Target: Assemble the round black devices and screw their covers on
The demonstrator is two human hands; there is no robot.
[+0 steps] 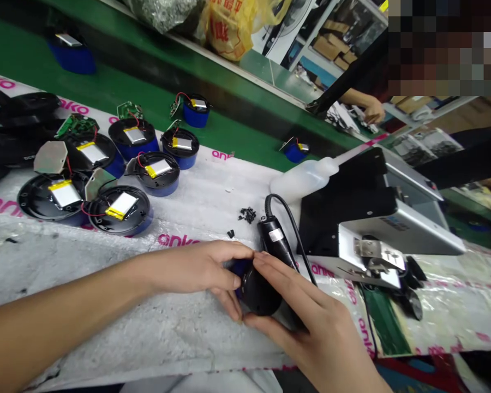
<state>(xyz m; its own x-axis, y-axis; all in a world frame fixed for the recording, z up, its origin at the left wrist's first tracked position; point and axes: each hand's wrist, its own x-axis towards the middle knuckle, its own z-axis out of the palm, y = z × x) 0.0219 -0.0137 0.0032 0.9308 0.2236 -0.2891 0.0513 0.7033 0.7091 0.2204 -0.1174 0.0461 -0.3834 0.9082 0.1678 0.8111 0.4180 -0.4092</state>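
A round black and blue housing (261, 292) is held between both hands near the front edge of the bench. My left hand (200, 270) closes on its left side, thumb and fingers against the blue part. Across the black face curves my right hand (306, 305), its fingertips close to the left ones. Just behind the hands lies a black corded tool, apparently an electric screwdriver (276, 236), its cable looping back. Small black pieces (247, 214) lie in a pile beside it. What is inside the held housing is hidden.
Several open blue housings (120, 210) with batteries and circuit boards stand at left, near black parts (16, 131). A translucent bottle (303, 180) and a black and silver machine (376, 213) are at right. Another person's hand (370, 109) works beyond the green belt (245, 139).
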